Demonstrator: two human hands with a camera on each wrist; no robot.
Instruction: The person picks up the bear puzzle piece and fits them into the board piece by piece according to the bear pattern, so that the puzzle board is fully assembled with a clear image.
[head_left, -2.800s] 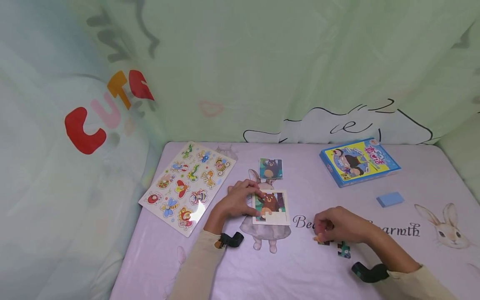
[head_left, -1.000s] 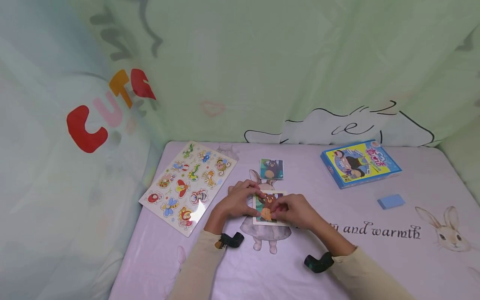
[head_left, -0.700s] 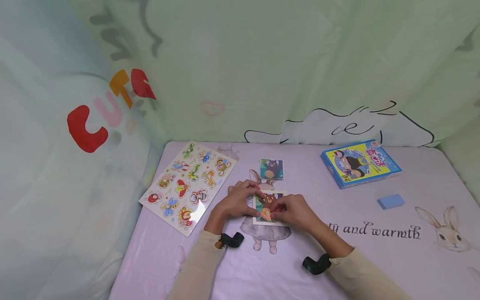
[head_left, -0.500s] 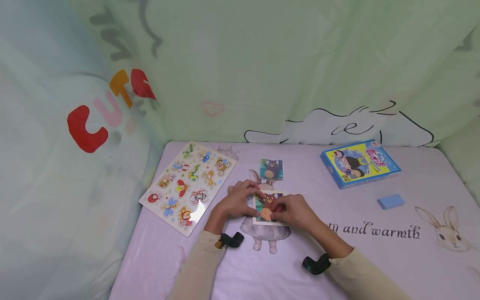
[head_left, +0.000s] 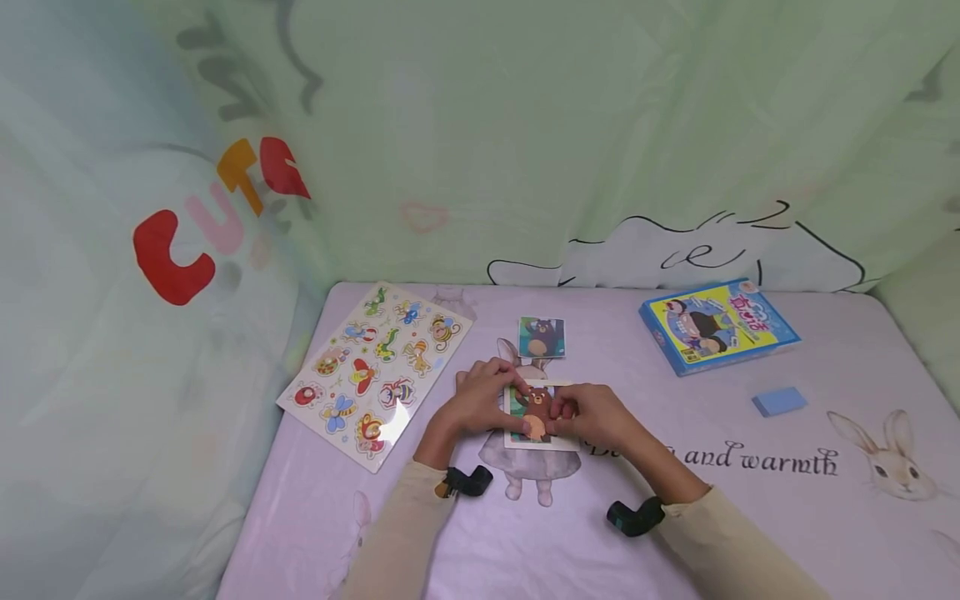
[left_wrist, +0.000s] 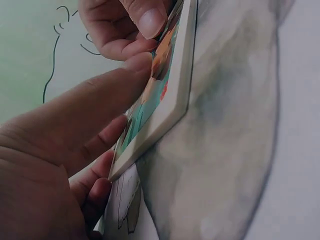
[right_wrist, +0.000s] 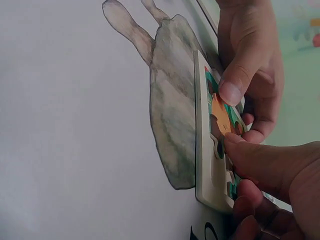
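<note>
A small jigsaw puzzle (head_left: 542,447) of a brown bear lies in a pale tray between both hands. At its left edge, my left hand (head_left: 482,403) grips the tray, fingers along the border and thumb (left_wrist: 137,62) down on the orange belly. My right hand (head_left: 596,417) is at the lower right of the picture, index finger curled and thumb (right_wrist: 250,155) on a brown-and-orange jigsaw piece (right_wrist: 216,129) beside the belly. Bare tray floor shows below that piece in the right wrist view. Behind the puzzle lies a card (head_left: 542,337) with a similar bear.
On the left lies a wooden insect puzzle board (head_left: 378,375). A blue-and-yellow box (head_left: 720,327) stands at the back right, with a light blue block (head_left: 780,402) in front of it. The tablecloth (head_left: 540,550) has printed rabbits and lettering.
My right hand has brought a jigsaw piece from the table on the right to the puzzle. Lately its fingers shifted slightly, and my left thumb moved inward onto the bear's belly.
</note>
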